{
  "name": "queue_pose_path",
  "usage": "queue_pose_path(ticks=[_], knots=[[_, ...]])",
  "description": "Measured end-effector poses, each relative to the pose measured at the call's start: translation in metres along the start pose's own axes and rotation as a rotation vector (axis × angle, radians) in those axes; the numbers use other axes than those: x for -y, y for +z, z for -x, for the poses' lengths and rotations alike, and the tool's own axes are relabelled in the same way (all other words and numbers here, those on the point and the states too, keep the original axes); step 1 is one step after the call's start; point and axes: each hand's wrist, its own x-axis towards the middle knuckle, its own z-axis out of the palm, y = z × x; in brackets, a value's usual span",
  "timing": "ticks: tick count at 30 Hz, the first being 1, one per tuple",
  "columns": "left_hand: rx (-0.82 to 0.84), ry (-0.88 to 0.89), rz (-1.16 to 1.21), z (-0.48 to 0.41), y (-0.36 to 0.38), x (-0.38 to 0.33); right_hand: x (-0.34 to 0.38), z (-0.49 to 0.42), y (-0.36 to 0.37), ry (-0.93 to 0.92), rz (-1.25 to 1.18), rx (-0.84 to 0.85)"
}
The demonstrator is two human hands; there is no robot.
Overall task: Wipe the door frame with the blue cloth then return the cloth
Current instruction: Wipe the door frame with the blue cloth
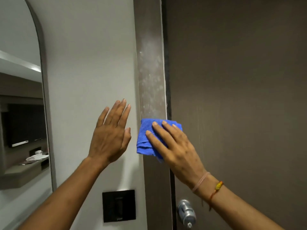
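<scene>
A folded blue cloth (146,136) lies pressed flat against the brown door frame (152,72), which runs upright through the middle of the view. My right hand (176,145) covers the cloth with fingers spread and holds it to the frame. Above the cloth the frame carries pale dusty smears; below it the surface looks plain. My left hand (110,131) is open, fingers straight, flat against the grey wall just left of the frame, holding nothing.
The closed brown door (240,97) fills the right side, with a silver knob (186,212) low down. A black switch plate (118,205) sits on the grey wall (93,63). An arched mirror (21,97) at the left reflects a room.
</scene>
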Motion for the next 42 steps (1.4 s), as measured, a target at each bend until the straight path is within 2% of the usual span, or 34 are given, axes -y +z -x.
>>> queue_pose_path(ticks=[4, 7, 11, 14, 16, 22, 26, 31, 36, 42], knots=[[0.025, -0.023, -0.039, -0.016, 0.020, 0.010, 0.005, -0.001, 0.019, -0.054, 0.113, 0.182], [0.006, -0.036, -0.043, -0.018, 0.037, 0.014, 0.009, 0.010, 0.037, 0.011, 0.011, 0.298], [-0.069, -0.016, -0.042, -0.017, 0.051, 0.020, 0.026, 0.009, 0.056, 0.189, -0.145, 0.188], [-0.084, -0.011, -0.037, -0.017, 0.052, 0.021, 0.042, -0.004, 0.069, 0.362, -0.077, 0.115], [-0.084, -0.013, -0.030, -0.016, 0.053, 0.021, 0.046, -0.009, 0.077, 0.411, -0.012, 0.097], [-0.098, 0.003, -0.034, -0.016, 0.056, 0.022, 0.016, -0.057, 0.076, 0.393, 0.066, 0.014], [-0.078, -0.014, -0.029, -0.016, 0.054, 0.020, -0.001, -0.103, 0.066, 0.454, 0.063, 0.001], [-0.131, -0.132, 0.042, -0.039, 0.045, 0.024, 0.023, -0.068, 0.076, 0.506, 0.047, 0.010], [-0.153, -0.137, 0.044, -0.054, 0.045, 0.024, 0.034, -0.036, 0.083, 0.441, 0.083, 0.079], [-0.161, -0.134, 0.028, -0.051, 0.046, 0.025, -0.005, -0.100, 0.061, 0.358, 0.073, 0.070]])
